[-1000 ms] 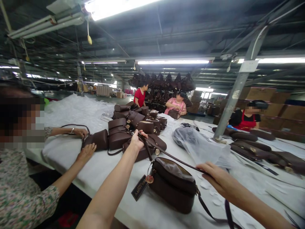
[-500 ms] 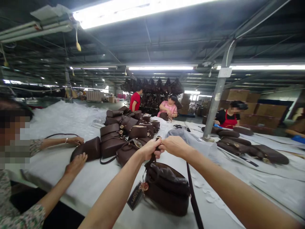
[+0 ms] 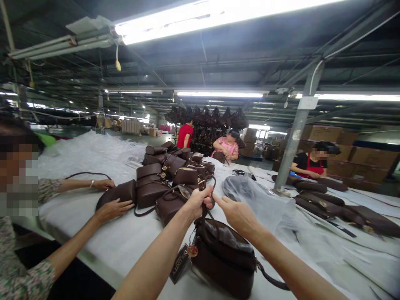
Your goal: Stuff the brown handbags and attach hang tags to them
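My left hand (image 3: pixel 200 203) is closed around the dark brown strap (image 3: pixel 213 180) of a handbag, holding its buckle (image 3: pixel 201 181) upright above the bag. My right hand (image 3: pixel 239 214) is just to the right, its fingers stretched toward the strap; whether the fingertips touch it is unclear. Below both hands stands the brown handbag (image 3: pixel 223 262), its top open with clear plastic inside. A round copper-coloured charm (image 3: pixel 192 251) and a black tag (image 3: pixel 179 264) hang at its left side. Another length of strap (image 3: pixel 271 280) curves out from its right end.
Brown handbags (image 3: pixel 153 189) are piled ahead on the white-covered table (image 3: pixel 81 233). At left, a co-worker's hands (image 3: pixel 114 210) rest on another bag (image 3: pixel 120 196). Clear plastic (image 3: pixel 265 200) lies right of centre, before a grey post (image 3: pixel 295 137). More bags (image 3: pixel 318 204) lie beyond, with people behind.
My right hand has come away from my left and its fingers have straightened. The strap end now loops up above my left hand. The view has shifted slightly left.
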{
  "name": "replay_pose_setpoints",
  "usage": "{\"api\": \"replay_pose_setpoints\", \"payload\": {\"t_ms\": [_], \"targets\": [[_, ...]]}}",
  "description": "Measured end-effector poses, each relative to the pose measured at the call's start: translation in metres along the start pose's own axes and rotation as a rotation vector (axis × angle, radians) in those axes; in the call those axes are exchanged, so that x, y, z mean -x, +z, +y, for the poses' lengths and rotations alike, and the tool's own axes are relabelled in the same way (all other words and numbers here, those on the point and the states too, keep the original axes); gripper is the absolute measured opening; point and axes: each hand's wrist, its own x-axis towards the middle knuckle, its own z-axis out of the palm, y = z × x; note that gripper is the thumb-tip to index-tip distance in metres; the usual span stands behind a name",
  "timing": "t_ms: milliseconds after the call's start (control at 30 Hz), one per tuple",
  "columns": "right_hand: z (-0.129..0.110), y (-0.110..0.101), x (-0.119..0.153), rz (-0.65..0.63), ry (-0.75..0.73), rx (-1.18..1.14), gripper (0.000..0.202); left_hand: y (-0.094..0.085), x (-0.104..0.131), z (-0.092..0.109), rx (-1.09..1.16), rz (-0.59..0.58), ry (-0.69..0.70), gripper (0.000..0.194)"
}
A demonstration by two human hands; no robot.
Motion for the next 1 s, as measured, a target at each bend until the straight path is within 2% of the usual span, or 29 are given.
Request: {"api": "replay_pose_setpoints", "payload": {"t_ms": [100,200,300,400,467,567,667,767,867,933,1000], "targets": [[-0.02,-0.005,-0.002,-0.066,-0.039,0.044,0.051,0.007,-0.003,-0.011,0.031,0.05,-0.02,0.038],[-0.016,0.002,0.005,-0.091,-0.058,-0.004,0.049,0.004,-0.008,-0.011,0.042,0.119,-0.033,0.034],[0.0,0.019,0.023,-0.062,-0.07,-0.22,0.049,-0.009,-0.014,0.003,0.087,0.182,-0.037,0.037],[0.022,0.032,0.049,-0.038,-0.045,-0.488,0.031,-0.028,-0.016,0.028,0.113,0.214,-0.01,0.041],[0.037,0.034,0.063,-0.038,-0.039,-0.554,0.029,-0.038,-0.016,0.041,0.082,0.211,-0.012,0.042],[0.047,0.027,0.068,-0.032,-0.037,-0.415,0.028,-0.034,-0.011,0.042,-0.031,0.125,-0.089,0.037],[0.038,0.015,0.051,-0.004,-0.024,-0.202,0.031,-0.007,-0.005,0.024,-0.154,-0.021,-0.197,0.028],[0.023,0.006,0.029,0.079,0.022,-0.126,0.033,0.02,-0.001,0.008,-0.347,-0.266,-0.271,0.031],[0.017,0.002,0.016,0.135,0.083,-0.143,0.031,0.028,0.0,0.004,-0.552,-0.503,-0.274,0.035],[0.018,0.002,0.014,0.144,0.1,-0.149,0.031,0.026,-0.001,0.006,-0.61,-0.521,-0.27,0.036],[0.019,0.003,0.016,0.138,0.111,-0.133,0.033,0.024,-0.002,0.009,-0.656,-0.479,-0.28,0.034]]}}
